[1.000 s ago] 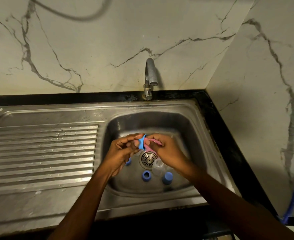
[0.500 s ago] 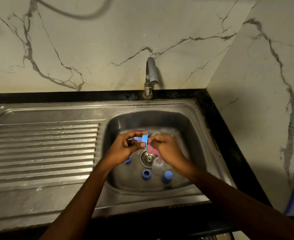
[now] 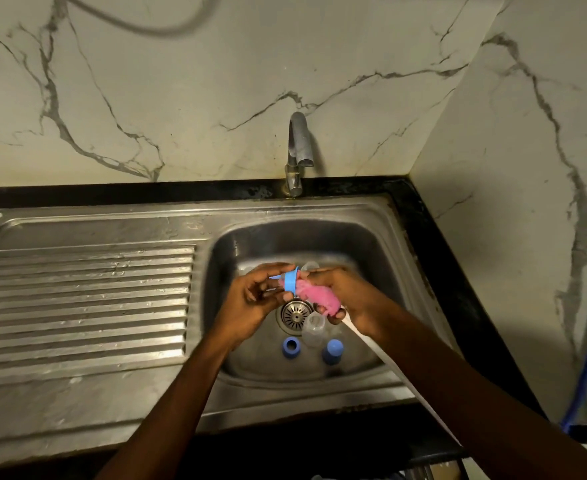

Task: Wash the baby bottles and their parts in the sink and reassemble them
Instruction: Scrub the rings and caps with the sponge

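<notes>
Over the steel sink [image 3: 382,251], the left hand [image 3: 254,299] pinches a blue plastic bottle ring [image 3: 291,283]; the right hand [image 3: 350,296] grips a pink scrubbing cloth [image 3: 319,296] pressed against it.

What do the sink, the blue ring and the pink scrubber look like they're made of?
The sink looks like stainless steel: grey, brushed, with dull glints and pressed drainboard ridges. The blue ring seems hard plastic: even colour, smooth, slight sheen. The pink scrubber looks like soft sponge or mesh, fuzzy-edged and squeezed by the right hand; which, I cannot tell.
</notes>
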